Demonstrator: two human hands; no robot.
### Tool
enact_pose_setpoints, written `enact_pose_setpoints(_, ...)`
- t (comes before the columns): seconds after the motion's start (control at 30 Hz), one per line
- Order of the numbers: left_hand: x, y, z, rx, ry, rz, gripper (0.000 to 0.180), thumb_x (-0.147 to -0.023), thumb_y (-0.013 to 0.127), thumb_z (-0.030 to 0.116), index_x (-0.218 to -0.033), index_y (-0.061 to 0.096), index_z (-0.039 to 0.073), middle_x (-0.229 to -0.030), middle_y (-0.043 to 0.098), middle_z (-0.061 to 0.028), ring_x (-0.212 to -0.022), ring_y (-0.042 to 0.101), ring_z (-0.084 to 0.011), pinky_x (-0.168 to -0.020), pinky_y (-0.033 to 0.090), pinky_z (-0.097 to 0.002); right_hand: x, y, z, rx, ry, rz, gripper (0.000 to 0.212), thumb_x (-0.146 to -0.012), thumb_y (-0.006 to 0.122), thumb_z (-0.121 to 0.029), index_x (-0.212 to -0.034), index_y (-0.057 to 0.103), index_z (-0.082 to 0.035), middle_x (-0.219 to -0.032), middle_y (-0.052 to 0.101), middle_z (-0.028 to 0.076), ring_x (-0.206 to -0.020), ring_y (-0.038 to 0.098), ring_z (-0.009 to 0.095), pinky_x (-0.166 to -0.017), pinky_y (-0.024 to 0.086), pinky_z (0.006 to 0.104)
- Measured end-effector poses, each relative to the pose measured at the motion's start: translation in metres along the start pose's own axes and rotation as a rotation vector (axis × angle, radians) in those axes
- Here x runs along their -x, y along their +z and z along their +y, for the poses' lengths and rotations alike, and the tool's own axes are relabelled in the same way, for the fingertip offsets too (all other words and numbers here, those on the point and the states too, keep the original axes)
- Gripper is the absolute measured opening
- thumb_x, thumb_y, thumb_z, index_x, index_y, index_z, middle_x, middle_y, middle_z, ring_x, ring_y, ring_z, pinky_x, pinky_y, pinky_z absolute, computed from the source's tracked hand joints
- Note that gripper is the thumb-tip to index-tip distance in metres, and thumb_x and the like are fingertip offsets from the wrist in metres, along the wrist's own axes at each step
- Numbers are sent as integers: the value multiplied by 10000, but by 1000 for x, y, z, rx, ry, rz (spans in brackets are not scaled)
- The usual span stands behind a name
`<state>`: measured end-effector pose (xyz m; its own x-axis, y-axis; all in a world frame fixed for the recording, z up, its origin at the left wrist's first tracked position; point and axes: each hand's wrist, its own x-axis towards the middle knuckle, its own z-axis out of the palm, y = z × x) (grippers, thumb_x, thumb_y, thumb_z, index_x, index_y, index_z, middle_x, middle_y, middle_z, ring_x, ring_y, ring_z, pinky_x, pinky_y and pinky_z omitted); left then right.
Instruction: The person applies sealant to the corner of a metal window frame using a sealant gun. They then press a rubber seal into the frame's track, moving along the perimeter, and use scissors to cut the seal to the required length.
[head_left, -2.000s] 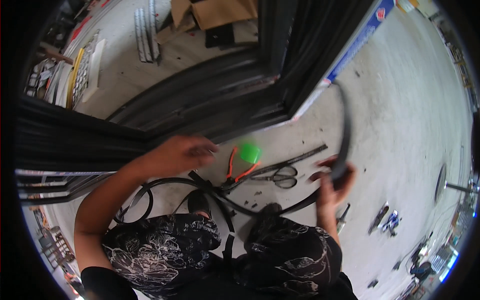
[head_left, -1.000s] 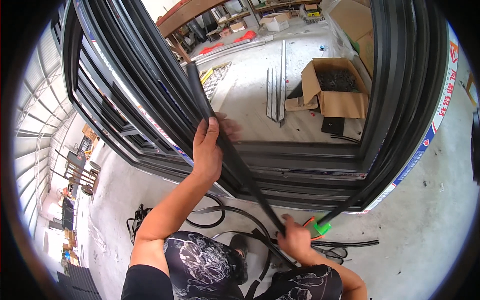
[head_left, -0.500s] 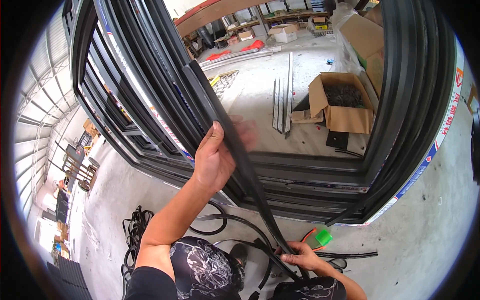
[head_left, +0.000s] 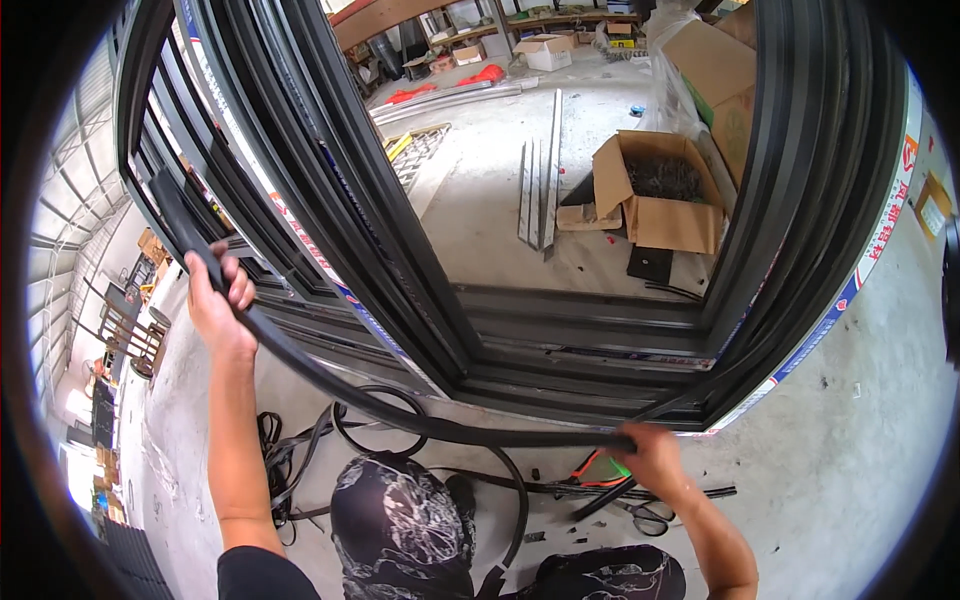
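Observation:
A long black rubber sealing strip (head_left: 480, 437) hangs in a curve between my hands. My left hand (head_left: 222, 300), far out to the left, is closed around it near one end, and that end sticks up past my fingers. My right hand (head_left: 655, 460) grips the strip low on the right, slightly smeared by motion. Behind the strip stand several black window frames (head_left: 580, 312) leaning together, their edges covered with printed film. Just below my right hand lies an orange and green tool (head_left: 600, 466), partly hidden by the hand and strip.
Coiled black strips (head_left: 290, 455) lie on the floor by my legs. Dark-handled scissors (head_left: 652, 518) rest below my right hand. Through the frame opening show an open cardboard box (head_left: 675, 222) of dark small parts and some metal profiles (head_left: 540, 180).
My left hand has swung left, taking the strip's end away from the frame opening. My right hand has risen and moved right, so the strip now spans sideways. The view has shifted slightly.

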<state>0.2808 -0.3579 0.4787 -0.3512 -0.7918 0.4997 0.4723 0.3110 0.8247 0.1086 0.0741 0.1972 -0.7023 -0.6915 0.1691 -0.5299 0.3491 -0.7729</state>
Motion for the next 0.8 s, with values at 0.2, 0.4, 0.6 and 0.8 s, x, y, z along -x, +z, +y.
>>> enact_pose_setpoints(0.2,69,-79,-70,-616,-143,103,454,-1023,422,483,-1033,566,53,-624,454,16,-436,413,-63,-394,327,-233,-119,-62,-103,191,-590,670,228,-676,807,-134,-787,613,-91,-639,497,72,-583,495,274,-511,382,387)
enact_pose_setpoints(0.4,96,-109,-145,-1559,-405,-637,497,-979,503,470,-1074,638,1,-854,696,-170,-786,678,-285,-722,525,-403,-210,-85,-154,437,-1156,875,185,-695,755,-164,-785,603,-108,-703,513,12,-671,541,199,-571,442,324)
enact_pose_setpoints(0.6,96,70,-130,2,-600,-794,945,-855,590,657,-1463,335,-21,-1399,499,-201,-1249,535,-320,-1043,430,-439,-220,-16,-145,622,-1434,489,80,-786,679,-154,-810,625,-100,-825,598,11,-770,588,170,-754,505,309)
enact_pose_setpoints(0.8,59,150,-113,513,-486,-1012,1072,-744,831,331,-1544,156,100,-1441,420,-259,-1312,459,-414,-1060,426,-501,-157,36,-100,517,-1584,444,76,-765,583,-154,-802,623,-100,-885,613,27,-920,604,193,-961,476,322)
